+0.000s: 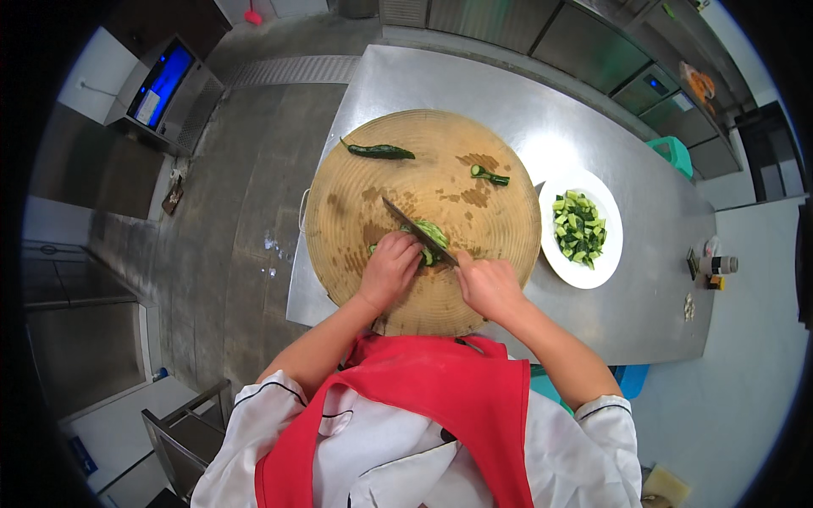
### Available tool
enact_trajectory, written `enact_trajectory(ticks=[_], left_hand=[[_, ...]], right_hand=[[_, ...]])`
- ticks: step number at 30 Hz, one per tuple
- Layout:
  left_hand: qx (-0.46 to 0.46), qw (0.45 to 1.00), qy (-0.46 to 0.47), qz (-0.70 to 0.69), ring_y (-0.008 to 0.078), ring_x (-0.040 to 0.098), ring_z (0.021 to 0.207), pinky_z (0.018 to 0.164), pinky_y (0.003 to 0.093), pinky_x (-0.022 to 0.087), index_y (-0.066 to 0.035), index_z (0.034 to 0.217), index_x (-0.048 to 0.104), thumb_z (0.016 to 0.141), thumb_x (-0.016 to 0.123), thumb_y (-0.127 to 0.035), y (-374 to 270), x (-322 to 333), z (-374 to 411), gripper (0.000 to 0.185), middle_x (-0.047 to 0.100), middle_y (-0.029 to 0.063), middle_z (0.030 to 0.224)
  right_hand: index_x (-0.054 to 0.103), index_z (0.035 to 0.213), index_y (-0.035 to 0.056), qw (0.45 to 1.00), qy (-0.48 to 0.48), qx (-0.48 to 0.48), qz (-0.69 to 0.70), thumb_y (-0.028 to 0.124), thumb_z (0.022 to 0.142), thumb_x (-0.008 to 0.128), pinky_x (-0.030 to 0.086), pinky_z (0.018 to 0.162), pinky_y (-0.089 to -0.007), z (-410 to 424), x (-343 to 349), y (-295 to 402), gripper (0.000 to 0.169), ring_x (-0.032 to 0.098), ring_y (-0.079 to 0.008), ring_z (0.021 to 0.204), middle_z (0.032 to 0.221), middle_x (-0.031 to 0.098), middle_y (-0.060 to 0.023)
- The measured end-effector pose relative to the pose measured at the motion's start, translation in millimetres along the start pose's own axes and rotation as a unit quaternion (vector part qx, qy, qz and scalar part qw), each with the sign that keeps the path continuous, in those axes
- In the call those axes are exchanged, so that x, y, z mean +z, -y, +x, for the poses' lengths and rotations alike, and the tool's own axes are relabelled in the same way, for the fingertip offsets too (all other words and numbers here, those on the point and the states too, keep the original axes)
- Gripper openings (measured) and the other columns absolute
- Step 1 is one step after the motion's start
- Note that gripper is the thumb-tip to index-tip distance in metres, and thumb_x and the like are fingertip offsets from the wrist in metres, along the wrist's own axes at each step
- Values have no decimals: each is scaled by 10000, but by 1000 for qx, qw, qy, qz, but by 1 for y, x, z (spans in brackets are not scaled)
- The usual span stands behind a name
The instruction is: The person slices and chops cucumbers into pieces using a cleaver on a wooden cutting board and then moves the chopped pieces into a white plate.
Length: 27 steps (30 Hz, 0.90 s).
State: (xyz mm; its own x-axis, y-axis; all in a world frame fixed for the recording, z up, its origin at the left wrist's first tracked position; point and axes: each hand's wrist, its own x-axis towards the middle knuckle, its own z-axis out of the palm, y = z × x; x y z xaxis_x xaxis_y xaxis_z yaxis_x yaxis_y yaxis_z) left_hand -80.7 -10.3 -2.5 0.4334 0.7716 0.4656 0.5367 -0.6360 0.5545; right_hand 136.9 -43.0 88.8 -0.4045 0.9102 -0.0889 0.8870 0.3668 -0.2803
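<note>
A kitchen knife (422, 232) is gripped by its handle in my right hand (489, 282), its blade slanting away to the upper left. The blade stands against cut cucumber (432, 233) on a round wooden chopping block (406, 305). My left hand (392, 265) holds the cucumber down with bent fingers just left of the blade, hiding part of it. Farther back on the block lies a whole dark green pepper (381, 152) with a thin stem. Short cucumber end pieces (489, 175) rest on the block's right side.
Right of the block, a white oval plate (611, 263) holds diced cucumber (579, 230). Both stand on a stainless steel table (654, 273). Small containers (718, 265) and garlic-like pieces (689, 307) sit near its right end. A metal rack (184, 425) stands on the floor to the left.
</note>
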Motion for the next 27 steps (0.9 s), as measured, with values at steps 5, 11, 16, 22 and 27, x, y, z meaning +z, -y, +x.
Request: enact_trajectory(ticks=[5, 11, 16, 22, 27], left_hand=[[-9, 1000, 9, 2, 361, 579, 1139, 1012, 467, 472, -1, 1068, 650, 839, 697, -60, -1, 1, -2, 242, 632, 147, 1126], [19, 999, 1, 26, 356, 571, 1147, 1026, 476, 460, -3, 1072, 651, 836, 701, -65, -6, -6, 3, 250, 629, 141, 1136], [8, 1000, 0, 13, 356, 572, 1131, 1019, 478, 461, -3, 1070, 652, 824, 707, -66, -4, -2, -3, 260, 630, 138, 1130], [7, 1000, 2, -1, 360, 576, 1111, 999, 476, 470, 3, 1057, 653, 825, 704, -60, -3, -2, -2, 246, 631, 145, 1116], [7, 1000, -1, 1, 363, 578, 1108, 991, 476, 475, 9, 1061, 654, 823, 702, -56, -2, -1, -2, 251, 630, 148, 1115]], right_hand=[[584, 983, -12, 1000, -2, 21, 18, 122, 911, 564, 522, 573, -482, -5, 2, 2, 154, 684, -370, 608, 641, 664, -205], [597, 978, -21, 1000, -1, 11, 5, 99, 877, 568, 527, 579, -478, 0, 1, 0, 159, 689, -365, 612, 644, 663, -209], [606, 957, -28, 1000, -13, 0, -4, 82, 852, 564, 531, 568, -461, -1, -13, 10, 158, 687, -359, 594, 630, 660, -207], [614, 970, -32, 1000, -10, -7, -5, 88, 863, 560, 527, 557, -454, 2, -2, 5, 170, 682, -359, 582, 619, 654, -207], [611, 998, -36, 1000, 0, 7, 5, 113, 882, 581, 522, 562, -463, 2, -9, 7, 191, 679, -370, 592, 627, 656, -206]])
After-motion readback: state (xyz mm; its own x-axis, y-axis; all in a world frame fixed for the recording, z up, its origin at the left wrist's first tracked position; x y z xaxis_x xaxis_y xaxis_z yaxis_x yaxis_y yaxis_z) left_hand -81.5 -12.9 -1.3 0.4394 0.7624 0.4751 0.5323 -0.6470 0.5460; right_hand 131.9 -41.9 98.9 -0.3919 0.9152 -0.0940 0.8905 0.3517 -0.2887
